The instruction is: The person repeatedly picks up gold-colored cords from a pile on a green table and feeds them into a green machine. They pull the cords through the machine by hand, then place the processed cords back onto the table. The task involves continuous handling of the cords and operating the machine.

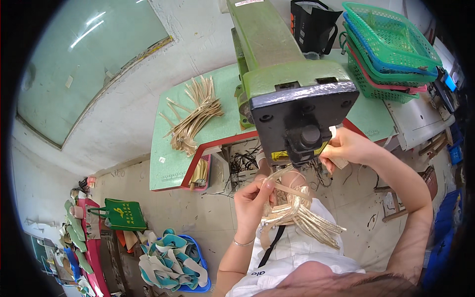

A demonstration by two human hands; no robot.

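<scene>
Bundle (308, 219) of gold straps lies across person's lap, over white clothing (284, 257), loose ends fanned out to the right. Left hand (253, 202), bracelet (243, 243) on wrist, nearly closed: thumb and fingers pinch a strap (293, 190) at the bundle's upper left. Right hand (342, 148) raised beside the machine's black head (304, 121), apart from left hand; fingers bent and close together, small pale piece showing at them, grip on it can't be told. Contact between right hand and head also unclear.

Machine (277, 44) green, standing at table (161, 148), which has mint top and red edge. Pile (195, 119) of more gold straps on table, left of machine. Black bag (315, 27) behind machine; stacked baskets (391, 37), green, blue and pink, to the right. Under table's left part, bin (199, 188) with gold pieces standing in it. On floor at lower left, blue tub (204, 283) heaped with teal and white pieces (170, 265); green bag (123, 215) near it. Window (94, 54) at upper left.
</scene>
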